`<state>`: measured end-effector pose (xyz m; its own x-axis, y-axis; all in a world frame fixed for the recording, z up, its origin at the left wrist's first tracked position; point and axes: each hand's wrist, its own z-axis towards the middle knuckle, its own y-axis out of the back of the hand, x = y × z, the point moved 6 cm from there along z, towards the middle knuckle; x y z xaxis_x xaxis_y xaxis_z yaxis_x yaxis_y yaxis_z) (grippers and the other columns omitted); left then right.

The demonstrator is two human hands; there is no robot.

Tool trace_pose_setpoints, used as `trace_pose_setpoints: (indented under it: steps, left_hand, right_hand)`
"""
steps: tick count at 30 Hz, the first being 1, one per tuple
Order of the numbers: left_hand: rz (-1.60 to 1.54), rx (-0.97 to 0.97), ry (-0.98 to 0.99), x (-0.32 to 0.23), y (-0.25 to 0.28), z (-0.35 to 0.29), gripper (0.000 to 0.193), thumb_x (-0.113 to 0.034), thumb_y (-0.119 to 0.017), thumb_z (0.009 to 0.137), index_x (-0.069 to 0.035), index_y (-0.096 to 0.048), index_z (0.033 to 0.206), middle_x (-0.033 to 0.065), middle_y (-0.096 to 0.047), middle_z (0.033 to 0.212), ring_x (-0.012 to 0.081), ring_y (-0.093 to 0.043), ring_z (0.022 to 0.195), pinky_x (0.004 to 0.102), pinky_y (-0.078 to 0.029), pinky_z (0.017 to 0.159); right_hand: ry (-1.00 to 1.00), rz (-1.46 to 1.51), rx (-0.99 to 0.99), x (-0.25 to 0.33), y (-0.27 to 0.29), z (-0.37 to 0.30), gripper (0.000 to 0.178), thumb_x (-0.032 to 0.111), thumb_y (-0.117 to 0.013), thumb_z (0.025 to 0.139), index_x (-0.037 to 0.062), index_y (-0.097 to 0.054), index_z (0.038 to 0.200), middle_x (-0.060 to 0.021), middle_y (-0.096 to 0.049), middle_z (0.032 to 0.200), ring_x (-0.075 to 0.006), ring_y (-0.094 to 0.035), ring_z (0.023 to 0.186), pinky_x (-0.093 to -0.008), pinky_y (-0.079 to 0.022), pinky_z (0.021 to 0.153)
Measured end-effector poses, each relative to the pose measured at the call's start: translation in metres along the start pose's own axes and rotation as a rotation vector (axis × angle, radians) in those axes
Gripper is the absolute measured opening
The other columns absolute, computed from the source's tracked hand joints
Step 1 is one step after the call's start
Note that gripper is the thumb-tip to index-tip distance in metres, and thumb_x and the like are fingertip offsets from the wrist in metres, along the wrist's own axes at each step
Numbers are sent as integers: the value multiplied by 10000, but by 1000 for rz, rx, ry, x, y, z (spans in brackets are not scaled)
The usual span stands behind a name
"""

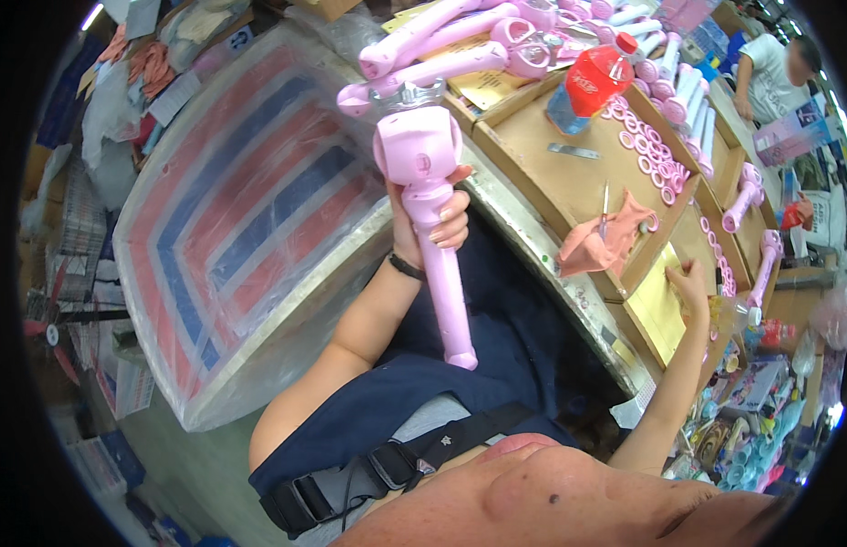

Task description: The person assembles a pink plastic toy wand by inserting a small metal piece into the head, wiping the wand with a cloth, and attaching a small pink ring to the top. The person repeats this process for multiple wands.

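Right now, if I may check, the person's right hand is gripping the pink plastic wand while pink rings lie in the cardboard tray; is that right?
Not quite: the head view shows the left hand gripping the pink plastic wand. Pink rings do lie in the cardboard tray.

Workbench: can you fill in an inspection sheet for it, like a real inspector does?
Surface: pale-edged workbench with cardboard trays.
Job's things: pink wand-shaped casing; pink rings in a tray.
Clutter: red-capped bottle, crumpled orange cloth.
Hands: left hand grips the casing; right hand is at yellow paper, its hold unclear.
Cables: thin black cord by the chest strap, use unclear.
Surroundings: striped plastic-covered panel at left; person at upper right.
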<state>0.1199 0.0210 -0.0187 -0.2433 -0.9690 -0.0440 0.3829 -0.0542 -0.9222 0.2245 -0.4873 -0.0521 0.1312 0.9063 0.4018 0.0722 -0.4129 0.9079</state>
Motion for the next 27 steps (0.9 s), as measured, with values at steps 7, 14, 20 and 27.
trace_pose_setpoints:
  steps: [7, 14, 20, 27]
  left_hand:
    - [-17, 0, 53, -2, 4, 1, 828, -590, -551, 819, -7, -345, 1370, 60, -445, 767, 128, -434, 504, 274, -392, 489]
    - [7, 31, 57, -1, 2, 4, 754, -469, -555, 874, 29, -310, 1384, 80, -442, 799, 153, -452, 559, 278, -393, 532]
    - [34, 34, 14, -8, 5, -1, 772, -493, -542, 877, 32, -300, 1389, 79, -441, 817, 156, -457, 577, 278, -393, 545]
    - [82, -54, 1, -9, 11, -1, 842, -597, -516, 847, 28, -321, 1376, 84, -463, 803, 147, -464, 555, 278, -402, 516]
  right_hand:
    - [254, -153, -257, 15, -11, -28, 440, 228, -641, 805, 45, -551, 1194, -205, -551, 1098, -375, -508, 1027, -439, -399, 906]
    - [236, -76, -467, 25, -18, -49, 349, 185, -570, 869, 51, -573, 1191, -175, -547, 1097, -345, -502, 1032, -416, -383, 911]
    - [255, -74, -502, 30, -15, -52, 272, 134, -556, 868, 42, -612, 1118, -161, -556, 1093, -329, -512, 1048, -391, -406, 899]
    - [226, -72, -491, 36, -15, -53, 292, 121, -533, 863, 46, -604, 1135, -144, -564, 1106, -324, -506, 1063, -411, -380, 930]
